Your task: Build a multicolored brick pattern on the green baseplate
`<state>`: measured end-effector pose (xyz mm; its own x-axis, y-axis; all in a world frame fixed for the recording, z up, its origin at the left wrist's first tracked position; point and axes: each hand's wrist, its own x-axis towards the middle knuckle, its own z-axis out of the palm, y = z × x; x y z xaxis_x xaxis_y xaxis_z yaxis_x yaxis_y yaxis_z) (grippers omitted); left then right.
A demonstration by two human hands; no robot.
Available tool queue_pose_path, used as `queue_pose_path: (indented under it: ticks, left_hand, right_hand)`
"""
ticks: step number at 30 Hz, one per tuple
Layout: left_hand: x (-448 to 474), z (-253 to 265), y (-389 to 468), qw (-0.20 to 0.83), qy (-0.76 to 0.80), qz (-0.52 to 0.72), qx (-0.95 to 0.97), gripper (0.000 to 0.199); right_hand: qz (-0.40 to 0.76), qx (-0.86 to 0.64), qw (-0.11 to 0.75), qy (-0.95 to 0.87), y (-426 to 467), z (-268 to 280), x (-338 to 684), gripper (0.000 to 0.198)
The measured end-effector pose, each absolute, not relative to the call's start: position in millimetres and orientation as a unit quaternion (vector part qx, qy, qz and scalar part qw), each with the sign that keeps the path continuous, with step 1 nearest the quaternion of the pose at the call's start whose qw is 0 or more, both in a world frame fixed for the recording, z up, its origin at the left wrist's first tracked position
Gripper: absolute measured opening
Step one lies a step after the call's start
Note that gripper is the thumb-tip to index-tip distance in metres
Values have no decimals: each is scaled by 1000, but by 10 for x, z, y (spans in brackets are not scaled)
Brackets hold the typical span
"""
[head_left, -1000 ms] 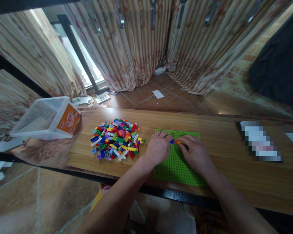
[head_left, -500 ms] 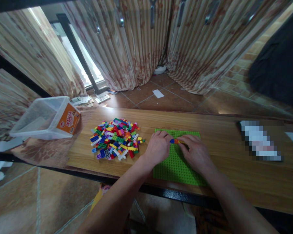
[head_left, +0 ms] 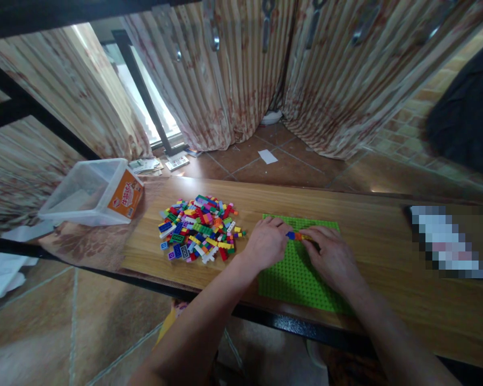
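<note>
A green studded baseplate [head_left: 301, 279] lies on the table, with both my hands over its far part. Between them is a short row of toy bricks: a blue brick [head_left: 291, 235] on the left and orange and yellow bricks [head_left: 302, 236] on the right. My left hand [head_left: 268, 240] has its fingers closed at the blue end. At the yellow end, my right hand [head_left: 330, 252] pinches with thumb and fingers. My fingers partly cover the row, and I cannot tell whether it touches the plate. A pile of mixed loose bricks [head_left: 201, 228] lies left of my left hand.
A clear plastic box [head_left: 84, 206] with an orange label stands at the table's left end. On the right lies a dark-edged object with a pixelated surface [head_left: 446, 241]. The wooden table [head_left: 382, 257] has a black front edge. Curtains hang beyond it.
The whole view has shifted, so the table things appear farther right. Slightly more of the blue brick shows between my hands. Both hands keep their places over the baseplate.
</note>
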<state>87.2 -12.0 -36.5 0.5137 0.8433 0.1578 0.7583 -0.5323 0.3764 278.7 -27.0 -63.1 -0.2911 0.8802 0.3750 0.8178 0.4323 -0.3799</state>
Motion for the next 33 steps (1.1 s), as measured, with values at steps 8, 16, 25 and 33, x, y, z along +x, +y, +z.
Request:
queue_pose_path:
  ticks: [8,16,25,33]
  left_hand:
    - [679,-243,36,173,491,225,824,24]
    - [-183,-31,218,215,577,239,750,24]
    - [-732,220,-51,267,637,174,702,24]
    - [-722,331,-201,235,679,93,689,35]
  right_hand:
    - [49,-517,286,-805,-261,-668,2814,27]
    - [47,-521,283,-804,-257,-717,2831,29]
    - [45,-515,294,-804,-241,-759,2836,30]
    - [43,-507,290,-810,-230,-807,2848,31]
